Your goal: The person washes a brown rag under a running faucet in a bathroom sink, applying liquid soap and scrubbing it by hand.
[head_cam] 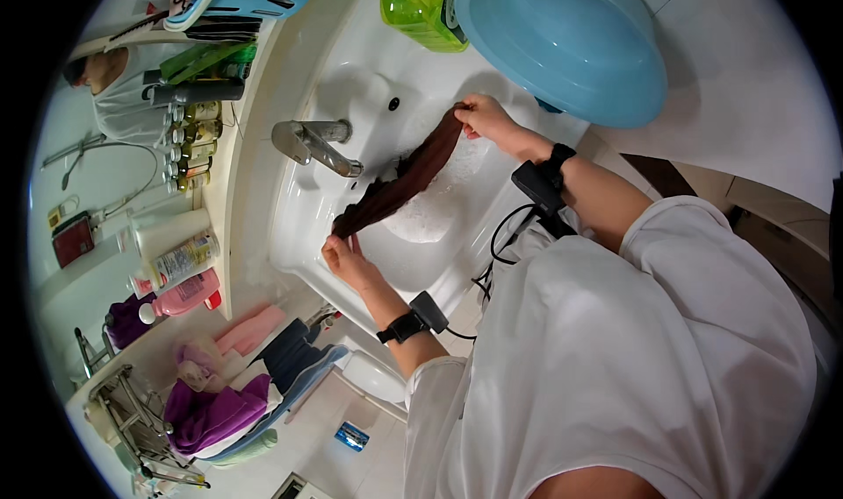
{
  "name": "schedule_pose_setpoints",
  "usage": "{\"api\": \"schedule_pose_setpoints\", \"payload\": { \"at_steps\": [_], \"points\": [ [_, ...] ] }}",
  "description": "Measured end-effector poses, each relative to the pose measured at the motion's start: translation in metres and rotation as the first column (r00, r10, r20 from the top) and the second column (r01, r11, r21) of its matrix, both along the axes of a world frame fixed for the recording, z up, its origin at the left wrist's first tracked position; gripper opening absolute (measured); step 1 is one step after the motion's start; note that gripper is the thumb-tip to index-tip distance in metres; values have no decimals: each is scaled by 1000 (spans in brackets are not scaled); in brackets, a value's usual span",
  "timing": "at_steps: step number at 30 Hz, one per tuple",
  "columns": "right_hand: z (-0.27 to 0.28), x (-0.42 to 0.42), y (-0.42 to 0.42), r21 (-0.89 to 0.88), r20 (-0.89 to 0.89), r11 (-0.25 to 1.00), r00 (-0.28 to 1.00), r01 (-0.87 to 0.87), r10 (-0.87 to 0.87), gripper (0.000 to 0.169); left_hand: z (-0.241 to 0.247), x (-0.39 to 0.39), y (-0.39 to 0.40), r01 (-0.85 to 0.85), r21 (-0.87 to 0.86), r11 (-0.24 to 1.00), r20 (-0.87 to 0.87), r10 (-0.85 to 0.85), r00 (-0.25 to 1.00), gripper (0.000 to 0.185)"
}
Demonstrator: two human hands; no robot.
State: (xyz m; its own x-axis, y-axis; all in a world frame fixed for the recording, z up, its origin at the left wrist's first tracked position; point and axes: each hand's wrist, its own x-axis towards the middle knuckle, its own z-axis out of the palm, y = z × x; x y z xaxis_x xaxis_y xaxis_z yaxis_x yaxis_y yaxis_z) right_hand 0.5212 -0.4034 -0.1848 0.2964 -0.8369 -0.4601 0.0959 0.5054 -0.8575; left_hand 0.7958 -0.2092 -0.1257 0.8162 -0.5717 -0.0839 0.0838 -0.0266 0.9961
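A dark reddish-brown strip of cloth [411, 179] is stretched between my two hands above a white washbasin [296, 229]. My left hand [350, 262], lower in the picture, pinches one end of it near the basin's rim. The other end is in the fingers of my right hand [486, 118], at the upper side of the bowl. Foamy water [428, 216] lies in the basin beneath the cloth. A chrome faucet [316, 144] stands beside the middle of the cloth. Both wrists carry strapped black devices with cables.
A light-blue plastic basin [566, 44] and a green pump bottle [425, 11] stand on the washbasin's upper edge. Several bottles [191, 146] line the shelf [227, 235] under a mirror. Towels [224, 407] hang from a metal rack [132, 413] at lower left.
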Motion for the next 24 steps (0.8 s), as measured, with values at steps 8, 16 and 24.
{"api": "schedule_pose_setpoints", "payload": {
  "at_steps": [8,16,24],
  "points": [
    [19,-11,-14,3,108,1000,994,31,-31,24,-3,15,19,90,365,927,48,-116,992,21],
    [89,29,31,-150,418,936,837,-319,353,25,-71,-82,-35,722,423,547,119,-824,554,61],
    [84,14,33,-83,393,943,859,-321,327,32,-45,-116,-59,712,208,671,-352,-628,694,39]
  ]
}}
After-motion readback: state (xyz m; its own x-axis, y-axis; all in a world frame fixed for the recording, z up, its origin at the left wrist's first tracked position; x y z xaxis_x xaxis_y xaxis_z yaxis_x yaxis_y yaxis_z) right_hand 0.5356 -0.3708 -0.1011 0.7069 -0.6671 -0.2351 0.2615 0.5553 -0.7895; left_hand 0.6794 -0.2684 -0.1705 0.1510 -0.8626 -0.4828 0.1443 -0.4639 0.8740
